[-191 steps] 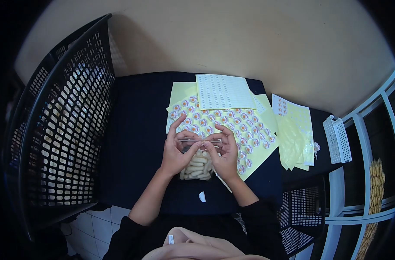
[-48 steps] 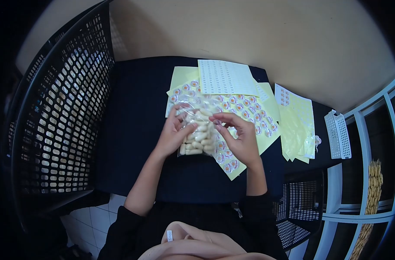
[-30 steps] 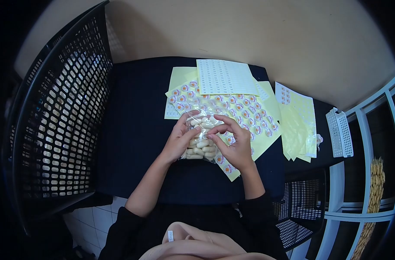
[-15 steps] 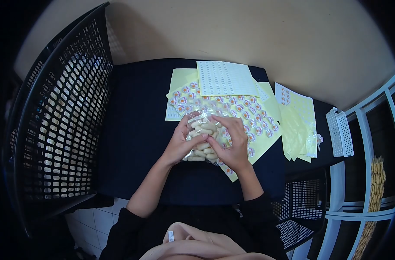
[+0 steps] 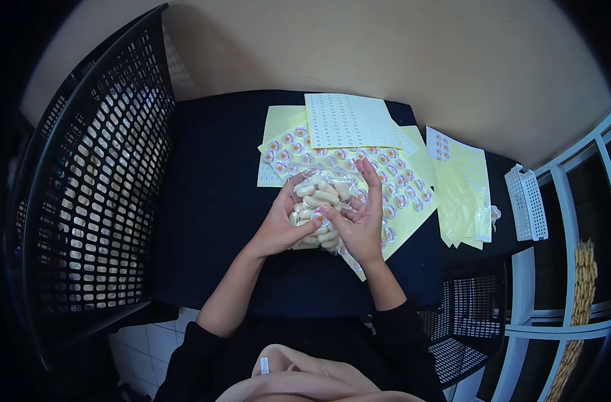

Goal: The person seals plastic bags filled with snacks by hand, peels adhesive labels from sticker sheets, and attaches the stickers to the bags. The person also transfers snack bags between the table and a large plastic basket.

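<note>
A clear plastic bag of pale, finger-shaped pieces is held above the table's near middle. My left hand is closed around its left side, the thumb lying across the front. At the bag's right side, my right hand supports it with the thumb on the front and the index finger stretched upward. Both thumb tips touch a round sticker with an orange centre on the bag's front. Behind the bag lies a yellow sheet of round stickers, partly covered by the bag and my right hand.
A white label sheet overlaps the sticker sheet. Yellow backing papers and a small white basket lie to the right. A large black crate holding packed bags stands at the left; another black crate sits lower right.
The round sticker now shows on the bag's front under my thumbs. My right index finger has straightened upward, away from the bag's top edge.
</note>
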